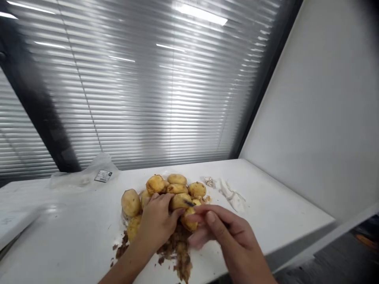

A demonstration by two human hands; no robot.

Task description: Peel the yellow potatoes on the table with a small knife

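My left hand (158, 221) is closed around a yellow potato (180, 201) at the front of a pile of potatoes. Just right of it, my right hand (226, 232) pinches a thin dark object (188, 203) whose tip lies against that potato; motion blurs it, so its kind is unclear. Other potatoes, such as a pale one (130, 202) at the left and a browner one (155, 184) at the back, surround my left hand. Brown peelings (182, 252) are scattered on the white table below my hands.
Behind the pile at left lies a clear plastic bag (89, 173) with a label. Crumpled white tissue (232, 195) is to the right. A white flat object (14, 227) sits at the left edge. Blinds and a white wall (322, 110) border the table (281, 209).
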